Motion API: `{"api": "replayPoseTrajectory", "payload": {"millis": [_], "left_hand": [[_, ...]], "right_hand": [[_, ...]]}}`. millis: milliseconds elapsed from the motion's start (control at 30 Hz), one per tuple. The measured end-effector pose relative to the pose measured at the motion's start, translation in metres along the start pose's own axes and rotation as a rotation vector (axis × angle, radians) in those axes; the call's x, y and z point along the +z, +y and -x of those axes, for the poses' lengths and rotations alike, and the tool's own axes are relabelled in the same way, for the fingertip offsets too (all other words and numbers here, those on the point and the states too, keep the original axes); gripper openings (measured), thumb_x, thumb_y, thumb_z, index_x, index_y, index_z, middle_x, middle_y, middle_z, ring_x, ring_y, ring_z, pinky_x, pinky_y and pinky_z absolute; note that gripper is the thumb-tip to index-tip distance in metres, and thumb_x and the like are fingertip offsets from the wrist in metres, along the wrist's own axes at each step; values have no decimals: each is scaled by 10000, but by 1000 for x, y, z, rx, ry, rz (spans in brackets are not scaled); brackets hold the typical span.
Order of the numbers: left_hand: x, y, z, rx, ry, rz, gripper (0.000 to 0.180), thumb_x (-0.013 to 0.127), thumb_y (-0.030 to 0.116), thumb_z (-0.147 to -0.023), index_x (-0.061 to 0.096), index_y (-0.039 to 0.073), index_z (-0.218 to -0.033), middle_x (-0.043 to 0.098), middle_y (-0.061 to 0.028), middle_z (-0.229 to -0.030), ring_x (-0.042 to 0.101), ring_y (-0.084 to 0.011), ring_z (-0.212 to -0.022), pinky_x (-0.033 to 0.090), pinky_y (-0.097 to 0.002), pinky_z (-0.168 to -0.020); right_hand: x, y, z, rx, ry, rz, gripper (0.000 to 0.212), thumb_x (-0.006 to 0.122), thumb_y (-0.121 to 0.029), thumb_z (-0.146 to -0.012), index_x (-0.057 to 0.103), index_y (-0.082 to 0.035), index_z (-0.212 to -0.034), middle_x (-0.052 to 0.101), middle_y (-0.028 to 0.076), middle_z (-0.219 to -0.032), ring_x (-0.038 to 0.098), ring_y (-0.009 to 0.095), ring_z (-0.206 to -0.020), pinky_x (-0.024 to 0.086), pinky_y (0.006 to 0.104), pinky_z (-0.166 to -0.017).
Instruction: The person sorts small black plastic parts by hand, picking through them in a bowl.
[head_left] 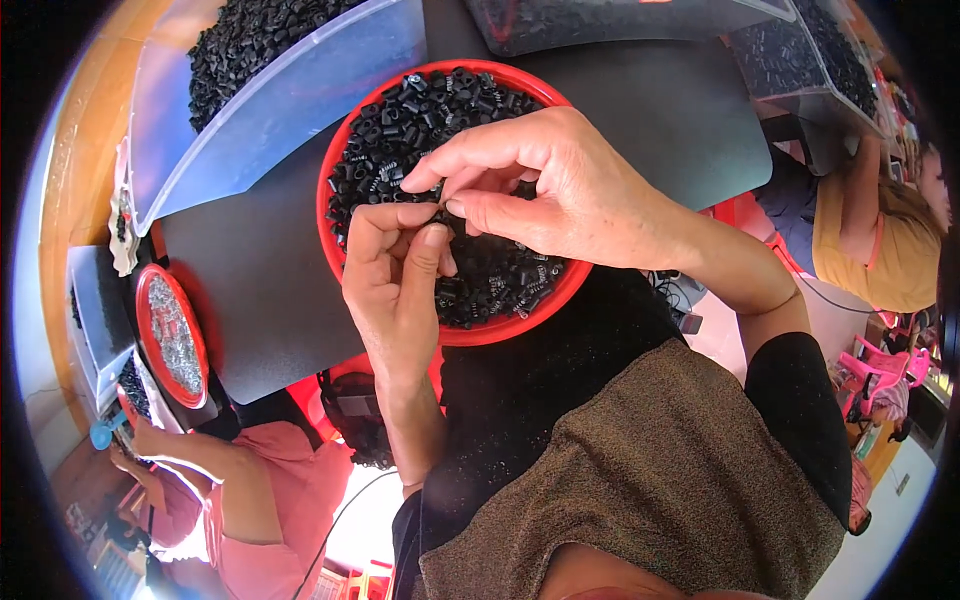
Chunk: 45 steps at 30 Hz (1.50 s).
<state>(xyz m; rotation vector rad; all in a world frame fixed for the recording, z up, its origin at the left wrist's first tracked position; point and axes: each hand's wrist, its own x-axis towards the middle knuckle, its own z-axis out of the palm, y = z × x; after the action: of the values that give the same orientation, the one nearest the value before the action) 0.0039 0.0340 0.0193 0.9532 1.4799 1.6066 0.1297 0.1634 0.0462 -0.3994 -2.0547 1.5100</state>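
Observation:
A round red basin (326,200) in front of me is filled with small black plastic pieces (505,285), many of them tube-shaped. Small metal springs (384,178) lie among them. Over the basin's middle, my left hand (392,275) is closed, its thumb and index finger pinching a tiny dark piece that the fingertips mostly hide. My right hand (575,190) meets it from the right, thumb and fingers pinched at the same spot. What the right fingertips hold is too small to make out.
The basin sits on a dark table (250,290). Clear plastic bins (290,110) of black pieces stand along its far side. At the left is a smaller red basin (172,335) of shiny metal bits. Co-workers sit to the left (260,490) and right (880,235).

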Motion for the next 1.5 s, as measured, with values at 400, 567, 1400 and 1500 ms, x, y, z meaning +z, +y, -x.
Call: {"api": "replayPoseTrajectory", "payload": {"millis": [400,567,1400,1500], "left_hand": [[-1,-3,1,12,33,-12,113,561,-65,-886,544,-3,-979,566,-47,-886,525,-74,-672,435,-200,-597],[6,-2,-2,-8,11,-1,113,559,-62,-888,540,2,-979,567,-45,-857,524,-73,-664,432,-197,-595],[18,-4,-3,-49,114,374,85,573,28,-911,539,22,-989,616,-74,-857,529,-98,-661,427,-224,-629],[17,-5,-4,-38,113,402,85,573,32,-912,541,23,-990,616,-73,-853,531,-100,-664,427,-222,-636]], "right_hand": [[-4,3,0,375,-128,-260,113,636,-52,-828,675,48,-862,668,91,-705,643,113,-602,518,239,-581],[-13,1,1,445,-137,-239,158,624,-97,-858,661,56,-867,662,91,-690,636,114,-572,503,241,-542],[-7,7,13,381,-56,-484,196,694,0,-791,675,65,-975,691,110,-864,648,115,-808,533,241,-755],[-6,6,13,391,-16,-522,185,687,-2,-802,672,65,-974,684,99,-839,640,107,-785,529,235,-734]]}}
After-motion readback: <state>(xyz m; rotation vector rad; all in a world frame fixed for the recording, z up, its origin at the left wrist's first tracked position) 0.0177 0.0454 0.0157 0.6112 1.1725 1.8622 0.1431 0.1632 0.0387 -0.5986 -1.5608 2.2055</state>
